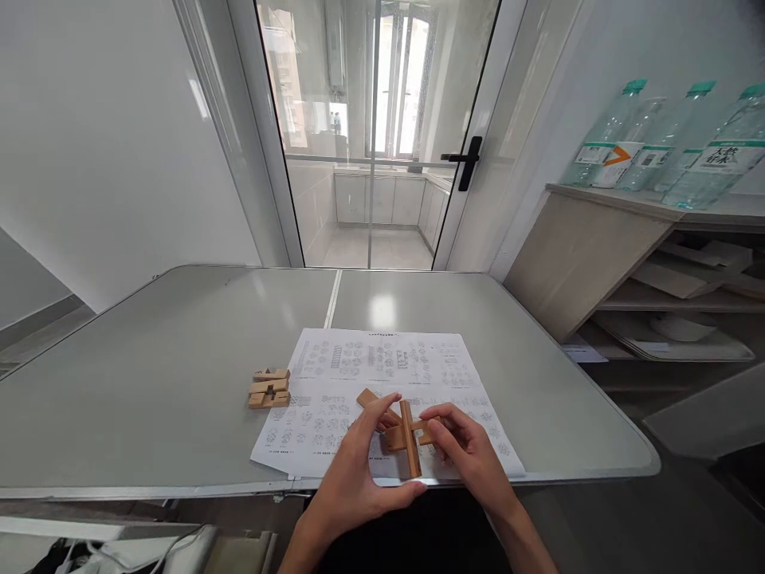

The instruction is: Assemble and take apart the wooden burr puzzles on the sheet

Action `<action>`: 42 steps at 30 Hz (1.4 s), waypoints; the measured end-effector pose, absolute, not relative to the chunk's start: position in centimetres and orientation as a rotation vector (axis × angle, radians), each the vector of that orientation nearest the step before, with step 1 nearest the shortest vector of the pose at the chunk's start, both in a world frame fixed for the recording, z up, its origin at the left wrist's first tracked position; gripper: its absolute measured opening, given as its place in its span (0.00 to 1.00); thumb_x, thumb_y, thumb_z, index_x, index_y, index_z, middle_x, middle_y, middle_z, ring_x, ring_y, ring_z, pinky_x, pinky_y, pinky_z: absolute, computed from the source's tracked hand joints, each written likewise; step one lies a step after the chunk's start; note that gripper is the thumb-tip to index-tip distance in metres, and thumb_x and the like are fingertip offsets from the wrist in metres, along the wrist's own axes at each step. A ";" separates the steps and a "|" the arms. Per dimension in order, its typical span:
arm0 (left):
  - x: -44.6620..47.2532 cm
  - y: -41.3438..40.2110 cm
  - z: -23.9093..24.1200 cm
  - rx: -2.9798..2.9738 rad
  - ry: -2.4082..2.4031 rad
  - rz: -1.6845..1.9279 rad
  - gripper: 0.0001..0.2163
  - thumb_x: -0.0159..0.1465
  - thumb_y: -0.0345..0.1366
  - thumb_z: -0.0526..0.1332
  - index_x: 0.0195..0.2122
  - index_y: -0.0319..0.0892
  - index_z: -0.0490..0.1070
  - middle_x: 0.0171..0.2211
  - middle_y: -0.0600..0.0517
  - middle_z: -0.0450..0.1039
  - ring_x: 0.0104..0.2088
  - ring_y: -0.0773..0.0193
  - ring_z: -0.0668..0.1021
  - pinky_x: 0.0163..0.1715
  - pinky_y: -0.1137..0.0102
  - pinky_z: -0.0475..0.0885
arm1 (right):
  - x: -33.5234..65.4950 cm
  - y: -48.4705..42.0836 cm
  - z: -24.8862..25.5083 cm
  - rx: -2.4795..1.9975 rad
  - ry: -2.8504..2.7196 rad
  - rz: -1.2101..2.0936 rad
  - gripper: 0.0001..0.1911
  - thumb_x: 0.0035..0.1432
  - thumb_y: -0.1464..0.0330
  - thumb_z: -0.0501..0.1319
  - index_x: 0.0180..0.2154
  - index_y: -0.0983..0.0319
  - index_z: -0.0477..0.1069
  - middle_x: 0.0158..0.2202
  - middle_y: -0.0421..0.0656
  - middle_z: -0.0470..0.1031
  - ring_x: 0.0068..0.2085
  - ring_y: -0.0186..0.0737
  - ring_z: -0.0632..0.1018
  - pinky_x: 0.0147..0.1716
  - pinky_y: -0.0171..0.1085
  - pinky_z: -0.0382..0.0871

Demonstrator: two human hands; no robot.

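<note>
Grey tabletop [149, 383] is the biggest item; printed diagram sheet [418, 385] lies flat at its near edge. Left hand [352, 470] and right hand [469, 454] are both over the sheet's near half. Left is a wide C, index by the far end of the work, thumb by the near end; can't confirm what those tips touch. Right is nearly closed, thumb and index pinching the crosspiece. Notched wooden blocks [268, 388] sit together well left, across the sheet's left edge, untouched. Wooden puzzle cluster is directly between the hands. Key relation: its wooden bar [409, 438] has its long axis running near-to-far, spanning the left hand's thumb-index gap, while the short wooden crosspiece [420, 427] sticks out right, roughly square to it. So right hand is nearer the crosspiece. Another wooden piece [366, 396] angles out far-left, behind the left index; its inner end is hidden.
</note>
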State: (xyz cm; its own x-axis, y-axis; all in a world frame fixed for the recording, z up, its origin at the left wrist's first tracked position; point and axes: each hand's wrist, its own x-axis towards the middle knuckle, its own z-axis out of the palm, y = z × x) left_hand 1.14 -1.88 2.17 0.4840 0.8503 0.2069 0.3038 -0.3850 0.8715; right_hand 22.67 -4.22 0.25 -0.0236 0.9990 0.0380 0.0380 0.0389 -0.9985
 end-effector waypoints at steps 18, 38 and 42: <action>1.0 -1.7 1.9 1.913 0.913 0.860 0.46 0.52 0.40 0.79 0.71 0.54 0.61 0.66 0.43 0.70 0.62 0.44 0.76 0.63 0.49 0.72 | 22.8 -4.2 -0.3 -1.181 -1.310 1.186 0.21 0.69 0.48 0.61 0.44 0.60 0.77 0.25 0.37 0.66 0.27 0.36 0.68 0.29 0.36 0.63; 1.1 -1.9 2.2 1.920 0.928 0.852 0.46 0.53 0.41 0.79 0.71 0.55 0.61 0.66 0.44 0.70 0.61 0.44 0.76 0.62 0.50 0.73 | 22.7 -4.3 0.2 -1.142 -1.296 1.233 0.20 0.68 0.49 0.62 0.44 0.59 0.78 0.26 0.37 0.65 0.27 0.35 0.68 0.28 0.35 0.63; 1.1 -1.8 2.1 1.919 0.924 0.844 0.46 0.53 0.41 0.79 0.71 0.55 0.60 0.66 0.44 0.70 0.62 0.45 0.76 0.63 0.50 0.72 | 22.8 -4.3 0.0 -1.124 -1.294 1.249 0.19 0.69 0.50 0.63 0.45 0.59 0.78 0.26 0.36 0.65 0.27 0.35 0.67 0.29 0.35 0.63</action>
